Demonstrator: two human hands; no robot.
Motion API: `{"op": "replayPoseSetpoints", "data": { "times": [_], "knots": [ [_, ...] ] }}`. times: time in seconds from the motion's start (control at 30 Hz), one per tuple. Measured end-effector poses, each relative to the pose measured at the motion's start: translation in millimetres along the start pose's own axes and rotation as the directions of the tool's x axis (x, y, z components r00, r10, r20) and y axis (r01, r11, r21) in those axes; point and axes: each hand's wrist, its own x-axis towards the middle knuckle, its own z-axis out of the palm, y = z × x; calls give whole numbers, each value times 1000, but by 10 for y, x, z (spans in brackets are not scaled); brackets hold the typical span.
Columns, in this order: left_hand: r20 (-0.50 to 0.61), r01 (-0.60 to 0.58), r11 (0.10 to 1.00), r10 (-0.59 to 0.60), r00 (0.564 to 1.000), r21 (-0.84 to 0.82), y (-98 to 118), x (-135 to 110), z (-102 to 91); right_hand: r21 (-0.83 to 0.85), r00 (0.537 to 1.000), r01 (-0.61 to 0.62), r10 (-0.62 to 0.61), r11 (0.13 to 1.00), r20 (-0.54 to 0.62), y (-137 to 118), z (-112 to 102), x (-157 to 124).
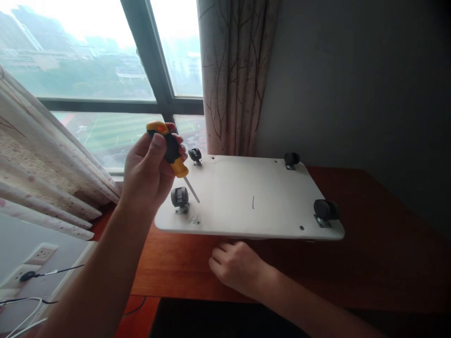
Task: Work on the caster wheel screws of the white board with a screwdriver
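Note:
My left hand [146, 164] is closed around the yellow and black handle of a screwdriver [172, 150], held up over the left end of a white board [232, 197]. The thin metal shaft points down and right, its tip near the front left caster [180, 198]; whether it touches the board I cannot tell. Black casters, including one at the front right [326, 211], stand wheel-up at the board's corners on metal plates. Just in front of the board's near edge, my right hand [236, 263] rests low with fingers curled, and anything inside them is hidden.
Under the board is a reddish-brown wooden table [359, 197]. A window [88, 70] and patterned curtains [236, 70] are behind and left; a grey wall [345, 84] stands at right. Sockets with a black plug [27, 276] and cables are at lower left.

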Motion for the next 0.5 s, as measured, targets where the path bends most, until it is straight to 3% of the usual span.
{"op": "replayPoseSetpoints", "data": {
  "times": [0.07, 0.13, 0.2, 0.27, 0.37, 0.5],
  "knots": [
    [30, -45, 999, 45, 999, 6, 2, 52, -28, 142, 996, -4, 17, 990, -91, 59, -210, 29],
    [64, -92, 996, 91, 994, 7, 8, 117, -55, 328, 975, -50, 118, 943, -189, 206, -456, 105],
    [97, -133, 991, 131, 987, 8, 3, 199, -80, 437, 924, -131, 270, 890, -273, 470, -668, 251],
    [114, -170, 985, 167, 979, 12, -23, 304, -97, 481, 839, -212, 411, 851, -356, 836, -784, 471],
    [102, -208, 977, 204, 974, 37, -110, 495, -102, 586, 675, -395, 656, 707, -337, 1449, -736, 880],
    [47, -275, 953, 272, 961, 125, -261, 745, -85, 598, 631, -463, 717, 655, -297, 2048, -448, 1358]
  ]
}}
